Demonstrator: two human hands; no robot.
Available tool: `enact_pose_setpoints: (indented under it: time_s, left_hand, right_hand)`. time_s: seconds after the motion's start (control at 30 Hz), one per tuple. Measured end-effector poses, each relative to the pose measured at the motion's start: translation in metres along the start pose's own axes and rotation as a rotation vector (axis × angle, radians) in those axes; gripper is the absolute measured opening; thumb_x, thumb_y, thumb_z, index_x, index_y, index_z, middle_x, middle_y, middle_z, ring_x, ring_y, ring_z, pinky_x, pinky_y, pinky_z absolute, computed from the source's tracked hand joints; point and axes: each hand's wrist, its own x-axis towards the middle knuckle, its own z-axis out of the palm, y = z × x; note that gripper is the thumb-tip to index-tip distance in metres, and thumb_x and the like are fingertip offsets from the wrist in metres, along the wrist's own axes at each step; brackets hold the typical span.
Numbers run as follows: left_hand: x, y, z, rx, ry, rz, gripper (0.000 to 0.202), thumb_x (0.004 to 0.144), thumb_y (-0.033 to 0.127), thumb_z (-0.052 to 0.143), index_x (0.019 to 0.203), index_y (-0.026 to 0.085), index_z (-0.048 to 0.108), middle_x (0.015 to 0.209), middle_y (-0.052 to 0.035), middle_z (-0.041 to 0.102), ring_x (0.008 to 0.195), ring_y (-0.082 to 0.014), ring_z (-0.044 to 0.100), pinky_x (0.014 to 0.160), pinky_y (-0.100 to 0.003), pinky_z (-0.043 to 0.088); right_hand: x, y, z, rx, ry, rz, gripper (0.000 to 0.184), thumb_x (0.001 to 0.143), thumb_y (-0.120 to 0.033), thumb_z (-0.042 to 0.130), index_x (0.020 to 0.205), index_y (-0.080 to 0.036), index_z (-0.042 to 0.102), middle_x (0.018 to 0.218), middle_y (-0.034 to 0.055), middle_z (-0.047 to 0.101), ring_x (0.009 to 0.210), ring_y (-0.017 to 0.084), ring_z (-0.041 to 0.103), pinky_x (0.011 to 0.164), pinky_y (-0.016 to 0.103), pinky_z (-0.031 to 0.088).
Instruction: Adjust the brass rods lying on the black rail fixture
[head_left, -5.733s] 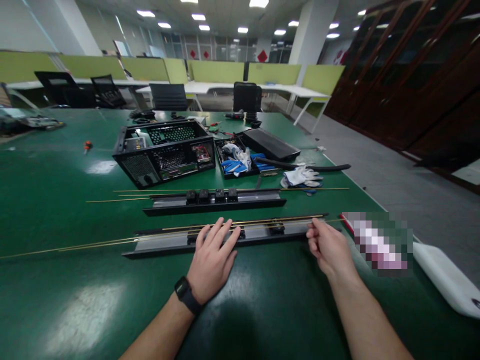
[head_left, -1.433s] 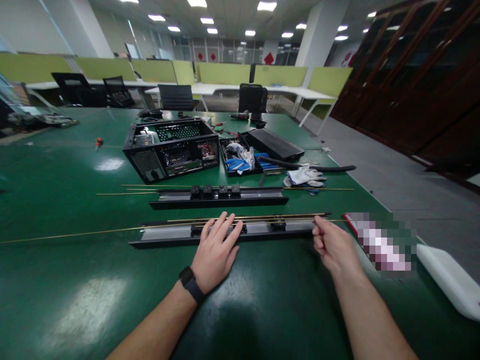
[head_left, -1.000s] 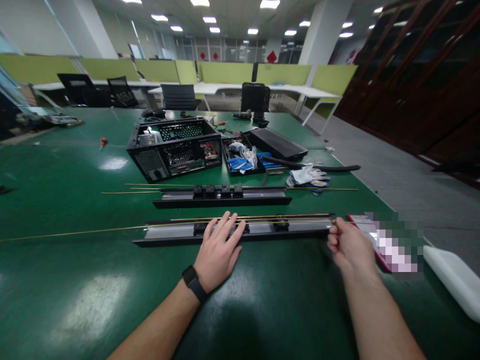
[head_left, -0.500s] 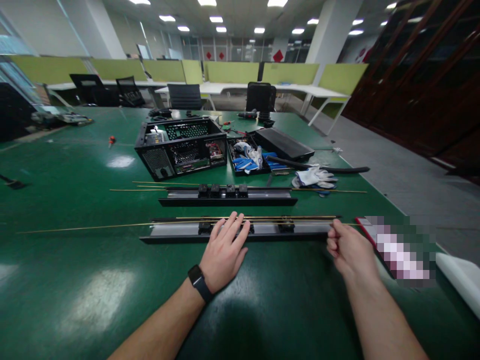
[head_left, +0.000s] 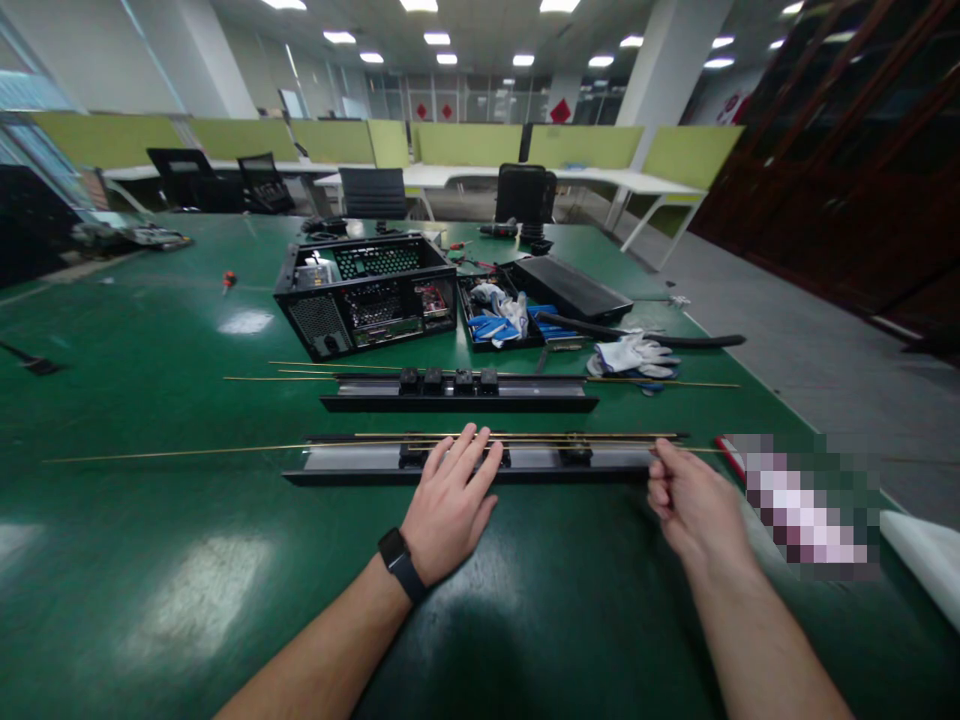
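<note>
My left hand (head_left: 454, 500), wearing a black watch, lies with fingers spread across the near black-edged metal channel (head_left: 349, 458) and the thin brass-coloured rods over it. At the channel's right end, my right hand (head_left: 694, 505) is closed in a pinch on a long thin rod (head_left: 187, 454), which reaches far out past the channel's left end. Inside the channel sit black blocks (head_left: 576, 449), partly hidden by my left hand and the rods. Behind it lies a second channel (head_left: 461, 404) with several black blocks (head_left: 433, 380) and more thin rods (head_left: 667, 382).
An open black computer case (head_left: 311, 310) stands behind the channels. To its right are a tray with gloves (head_left: 499, 315), a black panel (head_left: 570, 285), a dark tube (head_left: 697, 340) and white gloves (head_left: 637, 355). A blurred red-edged item (head_left: 795, 505) lies at right.
My right hand has shifted slightly left along the channel, still pinching the rod. My left hand stays in place. The view has turned a little.
</note>
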Motion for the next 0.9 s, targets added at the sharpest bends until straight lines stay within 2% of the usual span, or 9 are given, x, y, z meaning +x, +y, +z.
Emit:
enact_pose_setpoints:
  time_s: [0.43,0.9]
  left_hand:
    - [0.0003,0.0007,-0.0016,-0.009,0.004,-0.001,0.063,0.096,0.024,0.057,0.156,0.019,0.038,0.163,-0.012,0.038,0.154,-0.0301,0.027,0.123,-0.051,0.027]
    - [0.0009,0.0015,-0.0011,-0.01,-0.005,-0.002,0.061,0.097,0.023,0.056,0.155,0.017,0.039,0.163,-0.013,0.038,0.154,-0.0306,0.027,0.123,-0.052,0.026]
  right_hand:
    - [-0.0016,0.0036,-0.0016,-0.019,0.013,-0.051,0.038,0.066,-0.04,0.09,0.073,-0.018,0.06,0.055,-0.0052,0.055,0.032,0.005,0.039,0.025,0.015,0.023]
    - [0.0026,0.0011,-0.003,-0.019,-0.002,0.015,0.029,0.072,-0.033,0.084,0.07,-0.018,0.058,0.052,-0.0035,0.054,0.031,0.005,0.037,0.024,0.015,0.021]
